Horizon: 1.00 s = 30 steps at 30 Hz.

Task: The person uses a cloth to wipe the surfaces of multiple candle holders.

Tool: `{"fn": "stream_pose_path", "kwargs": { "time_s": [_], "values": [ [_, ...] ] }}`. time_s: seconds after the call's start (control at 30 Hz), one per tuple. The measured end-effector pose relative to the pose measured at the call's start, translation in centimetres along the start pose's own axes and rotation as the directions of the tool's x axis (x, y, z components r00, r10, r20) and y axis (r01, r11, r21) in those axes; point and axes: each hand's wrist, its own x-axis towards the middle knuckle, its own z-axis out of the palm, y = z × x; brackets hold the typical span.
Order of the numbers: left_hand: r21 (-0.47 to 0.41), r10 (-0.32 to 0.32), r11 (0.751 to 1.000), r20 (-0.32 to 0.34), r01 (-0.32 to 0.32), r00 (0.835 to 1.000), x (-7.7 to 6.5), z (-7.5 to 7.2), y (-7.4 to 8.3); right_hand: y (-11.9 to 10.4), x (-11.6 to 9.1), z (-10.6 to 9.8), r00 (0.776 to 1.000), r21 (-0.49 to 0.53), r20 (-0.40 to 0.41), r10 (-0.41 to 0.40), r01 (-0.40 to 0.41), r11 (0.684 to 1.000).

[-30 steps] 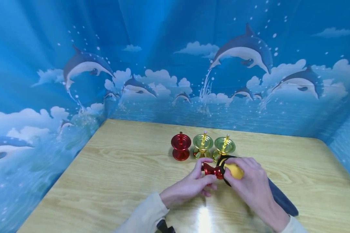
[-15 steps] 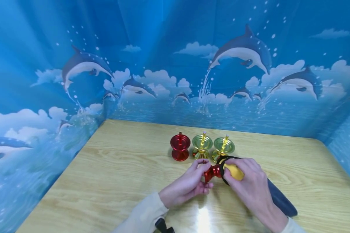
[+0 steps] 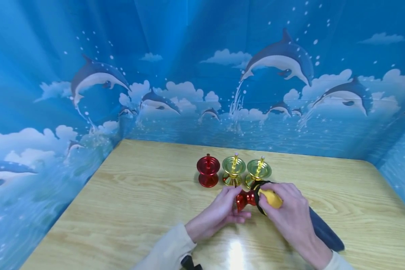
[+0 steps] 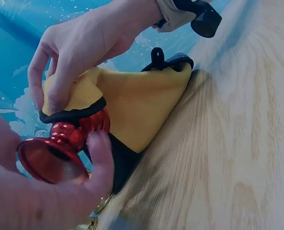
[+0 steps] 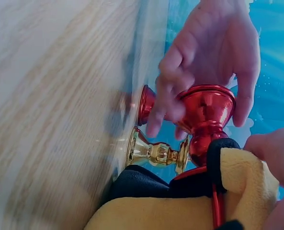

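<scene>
A red metallic candle holder lies sideways between my hands, its flared base toward the left. My left hand is around that base, thumb at the rim and fingers on the other side. My right hand pinches the fuzzy yellow lining of a dark blue, sleeve-like cloth piece, folded over the holder's dish. In the right wrist view, the holder's thin red rod shows beside the folded yellow cloth. Part of the dish is hidden by the cloth. A black loop sits on the cloth's edge.
Beyond my hands stand another red candle holder, a gold one and a second gold one, in a row on the wooden table. A blue dolphin-print curtain borders the table at the back and left.
The fingers of my left hand have shifted around the base: spread first, then closed at it, now with the lower fingers stretched out. My right hand and the cloth have hardly moved.
</scene>
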Motion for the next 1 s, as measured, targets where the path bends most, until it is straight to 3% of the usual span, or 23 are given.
{"fn": "stream_pose_path", "kwargs": {
  "time_s": [0.1,0.33,0.5,0.63,0.77,0.9,1.0],
  "values": [
    [-0.020,-0.015,1.000,0.025,0.016,1.000,0.0,-0.2,-0.1,0.0,0.0,0.0,1.000,-0.002,-0.002,-0.003,0.003,1.000],
    [-0.107,0.090,0.991,0.040,-0.085,0.995,0.2,-0.4,-0.5,-0.1,-0.2,-0.1,1.000,-0.007,0.011,0.021,-0.021,1.000],
    [0.021,0.019,1.000,0.015,-0.019,1.000,0.2,-0.1,-0.5,-0.1,-0.3,-0.1,1.000,0.001,-0.004,0.007,-0.007,1.000],
    [0.179,0.001,0.984,-0.036,0.006,0.999,0.0,0.3,-0.5,-0.1,-0.4,0.0,1.000,0.005,-0.010,-0.009,0.010,1.000],
    [0.335,0.086,0.941,-0.102,-0.047,0.991,-0.1,0.5,-0.3,0.0,0.0,-0.3,1.000,0.024,-0.012,-0.024,0.024,0.999],
    [0.489,0.176,0.867,-0.124,-0.094,0.977,-0.2,0.3,0.1,0.6,1.0,-1.0,0.999,0.085,-0.040,-0.013,0.016,0.996],
    [0.566,0.226,0.815,-0.104,-0.129,0.969,-0.3,-0.3,0.6,1.5,2.2,-1.9,0.997,0.117,-0.071,0.013,-0.005,0.993]
  ]
}}
